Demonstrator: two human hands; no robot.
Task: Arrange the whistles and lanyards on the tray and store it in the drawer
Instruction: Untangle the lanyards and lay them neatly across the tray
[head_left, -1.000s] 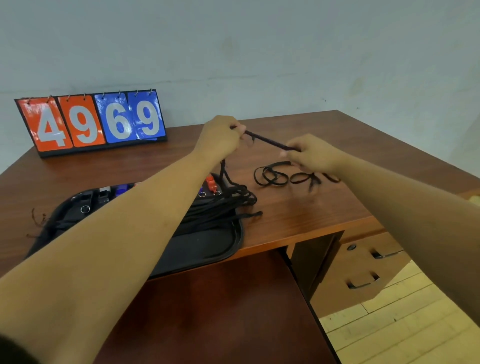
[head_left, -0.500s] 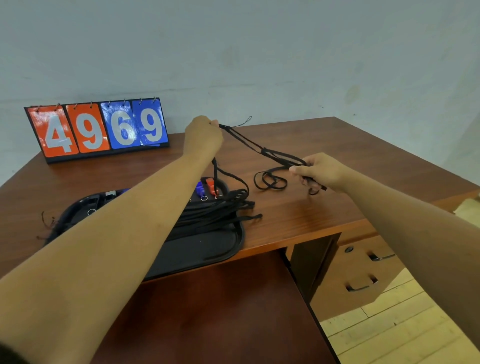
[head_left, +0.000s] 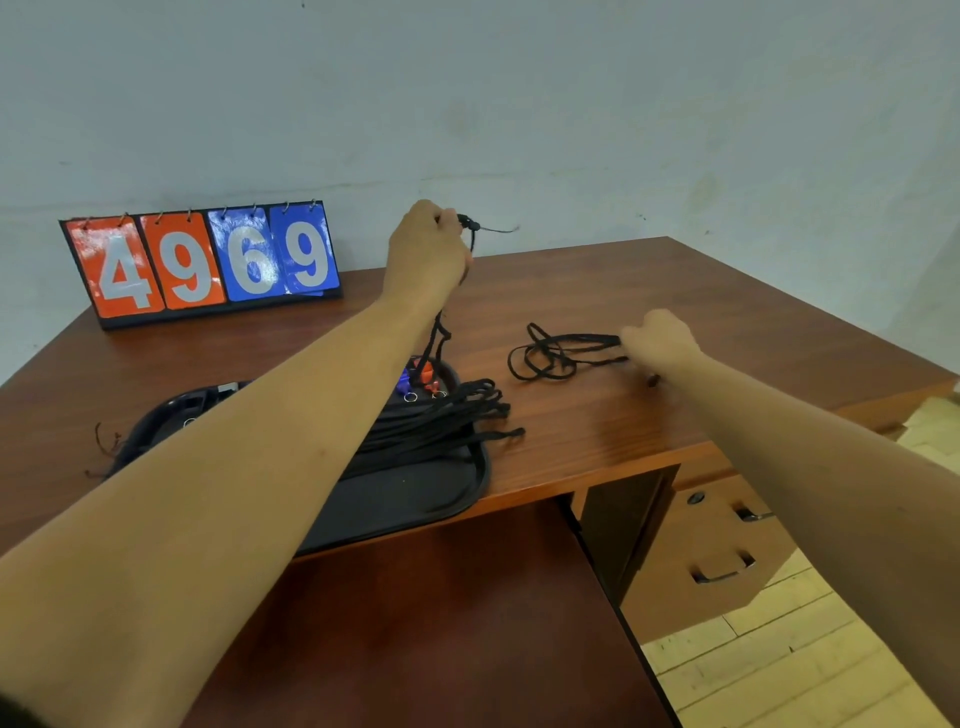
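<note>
My left hand (head_left: 427, 250) is raised above the desk and grips the top of a black lanyard (head_left: 435, 340), which hangs down to a red whistle (head_left: 427, 375) over the black tray (head_left: 415, 499). A blue whistle (head_left: 402, 379) and a pile of black lanyards (head_left: 447, 421) lie in the tray, partly hidden by my left forearm. To the right, my right hand (head_left: 660, 343) holds one end of a loose black lanyard (head_left: 550, 356) coiled on the desk.
A flip scoreboard (head_left: 202, 262) reading 4969 stands at the back left of the brown desk (head_left: 649, 410). Below the desk's right side are closed drawers (head_left: 717, 551) with dark handles. Pale floor tiles show at the lower right.
My left hand has risen, lifting its lanyard straight above the tray. My right hand let the shared strand go slack and dropped to the coiled lanyard on the desk.
</note>
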